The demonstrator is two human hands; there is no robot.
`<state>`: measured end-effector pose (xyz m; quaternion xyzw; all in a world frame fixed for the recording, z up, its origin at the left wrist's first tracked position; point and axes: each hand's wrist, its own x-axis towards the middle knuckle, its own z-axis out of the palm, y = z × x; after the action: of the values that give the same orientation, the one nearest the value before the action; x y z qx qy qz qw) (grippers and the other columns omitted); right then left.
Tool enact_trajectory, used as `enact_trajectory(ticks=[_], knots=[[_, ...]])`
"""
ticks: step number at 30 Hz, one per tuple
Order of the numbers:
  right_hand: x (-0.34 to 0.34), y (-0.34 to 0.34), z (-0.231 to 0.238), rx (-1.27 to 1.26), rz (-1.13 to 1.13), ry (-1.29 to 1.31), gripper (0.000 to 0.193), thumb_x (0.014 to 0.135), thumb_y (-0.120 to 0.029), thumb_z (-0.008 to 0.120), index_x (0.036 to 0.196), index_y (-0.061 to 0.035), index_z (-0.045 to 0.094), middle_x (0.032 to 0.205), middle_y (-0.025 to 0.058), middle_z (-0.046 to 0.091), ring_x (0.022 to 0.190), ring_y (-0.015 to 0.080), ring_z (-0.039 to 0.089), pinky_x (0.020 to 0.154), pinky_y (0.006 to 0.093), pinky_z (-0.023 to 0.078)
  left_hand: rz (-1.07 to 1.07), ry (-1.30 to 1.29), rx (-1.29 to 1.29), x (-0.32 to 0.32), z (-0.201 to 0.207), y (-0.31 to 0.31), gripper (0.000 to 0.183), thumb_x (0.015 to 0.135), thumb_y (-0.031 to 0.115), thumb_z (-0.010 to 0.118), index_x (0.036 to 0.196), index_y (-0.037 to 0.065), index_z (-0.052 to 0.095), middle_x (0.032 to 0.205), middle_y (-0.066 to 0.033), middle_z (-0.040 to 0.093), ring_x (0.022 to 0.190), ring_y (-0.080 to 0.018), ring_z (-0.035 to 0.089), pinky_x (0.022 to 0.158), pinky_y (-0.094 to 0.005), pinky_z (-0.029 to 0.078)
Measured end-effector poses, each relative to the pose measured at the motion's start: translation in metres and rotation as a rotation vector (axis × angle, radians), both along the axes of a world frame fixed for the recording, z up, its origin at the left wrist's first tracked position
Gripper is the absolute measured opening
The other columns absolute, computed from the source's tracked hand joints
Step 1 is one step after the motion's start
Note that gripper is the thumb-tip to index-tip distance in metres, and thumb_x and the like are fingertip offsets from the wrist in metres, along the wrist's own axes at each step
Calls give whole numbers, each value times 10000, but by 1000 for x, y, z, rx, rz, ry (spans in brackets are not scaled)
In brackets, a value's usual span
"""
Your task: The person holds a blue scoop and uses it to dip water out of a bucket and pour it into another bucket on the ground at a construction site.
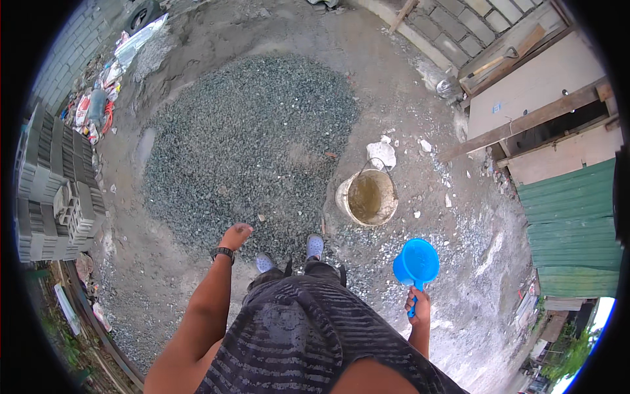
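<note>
I stand on bare, dusty ground at the near edge of a wide heap of grey gravel (249, 141), my two blue shoes (315, 247) just touching its rim. My right hand (419, 305) is closed around the handle of a blue plastic dipper (416, 264), which I hold out to my right side with its round bowl turned upward, away from my body. The bowl hangs over the ground, near a pale bucket (367, 197) but apart from it. The bucket stands upright just beyond my right foot, beside the gravel, with murky water inside and its wire handle raised over the far rim.

My left hand (235, 235) holds nothing; its fingers are loosely curled and it hangs over the edge of the gravel, with a dark watch (223, 252) on the wrist.

To my far left, grey concrete blocks (56, 180) are stacked in rows, with crumpled sacks and litter (98, 105) beyond them along a block wall. On my right are wooden planks (525, 118), a pale board, and green corrugated sheeting (571, 223). A crumpled white bag (382, 153) lies just past the bucket.
</note>
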<state>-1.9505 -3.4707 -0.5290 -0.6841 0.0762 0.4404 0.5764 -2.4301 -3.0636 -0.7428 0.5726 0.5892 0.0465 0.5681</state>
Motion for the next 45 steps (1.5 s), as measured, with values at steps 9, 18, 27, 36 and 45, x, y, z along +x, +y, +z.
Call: enact_trajectory(ticks=[9,18,27,36,45], knots=[[71,180,-29,-260,408,-254,124,868,-119,639,788,-51,573,618,28,522,450,113,474,366,290,368,373,-88,-78,-112,-14,-63,380,905,308,675,1147,16,658,902,-85,709,747,-161,650,686,-303,515],[129,498,88,257,375,-306,91,918,-144,637,913,-93,562,699,-21,538,515,59,472,417,238,371,849,142,-350,-203,-6,-231,311,904,349,642,1103,110,656,844,-38,706,624,-173,646,539,-355,493],[121,476,152,751,295,-113,138,974,-188,598,1010,-63,553,704,-37,515,521,44,458,435,213,366,765,65,-504,-157,-18,-267,285,897,344,659,1057,109,663,818,-27,696,631,-160,648,550,-350,498],[49,185,33,297,32,-43,118,970,-185,582,1007,-76,559,716,-31,525,506,40,446,410,209,369,560,13,-255,-167,-37,-130,349,873,310,693,1064,17,692,831,-55,699,648,-143,643,573,-276,512],[21,23,-80,-372,-57,-105,58,878,-92,533,891,-46,566,661,76,515,539,181,508,428,345,401,625,-141,-8,-147,-8,-41,340,910,307,670,1081,14,691,858,-49,695,730,-132,654,634,-280,527]])
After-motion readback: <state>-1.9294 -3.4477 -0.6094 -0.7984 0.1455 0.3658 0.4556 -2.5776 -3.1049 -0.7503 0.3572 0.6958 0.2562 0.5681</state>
